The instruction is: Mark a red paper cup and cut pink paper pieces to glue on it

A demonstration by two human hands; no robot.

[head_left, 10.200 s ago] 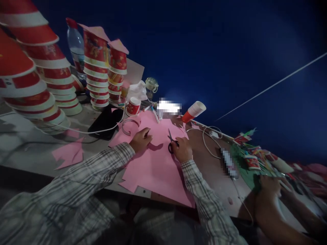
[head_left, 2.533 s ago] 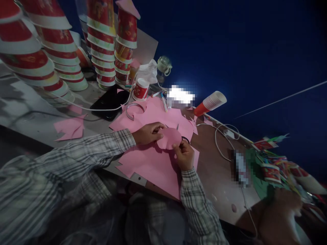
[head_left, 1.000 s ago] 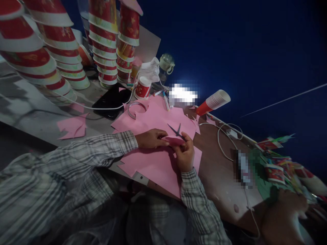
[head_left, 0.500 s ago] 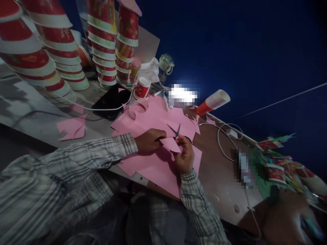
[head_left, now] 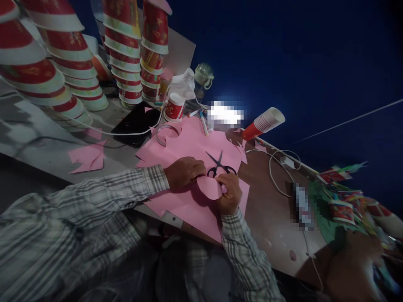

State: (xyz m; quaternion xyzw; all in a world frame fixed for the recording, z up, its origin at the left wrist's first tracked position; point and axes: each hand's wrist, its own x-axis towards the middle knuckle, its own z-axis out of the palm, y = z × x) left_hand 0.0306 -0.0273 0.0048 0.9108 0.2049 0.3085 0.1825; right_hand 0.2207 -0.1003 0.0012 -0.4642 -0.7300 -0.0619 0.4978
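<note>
Between my two hands is a small piece of pink paper [head_left: 209, 188] with a rounded lower edge. My left hand [head_left: 185, 173] pinches its left corner, and my right hand [head_left: 230, 193] grips its right side with the fingers closed. Just beyond them lies a pair of scissors [head_left: 219, 160], blades spread apart and pointing away from me, on a large pink paper sheet [head_left: 201, 144]. Another pink sheet [head_left: 201, 220] lies under my hands and reaches the table's front edge.
Stacked red-and-white paper cups [head_left: 126, 63] tower at the left. A black phone [head_left: 137, 126], a tape roll [head_left: 163, 136], markers [head_left: 204, 122] and leaning nested cups [head_left: 262, 123] lie around the sheets. White cable [head_left: 273, 178] crosses the right side, near another person's hand [head_left: 354, 268].
The small paper has turned in my hands, its rounded edge now facing me. My right hand has shifted slightly, and the scissors' handles now show.
</note>
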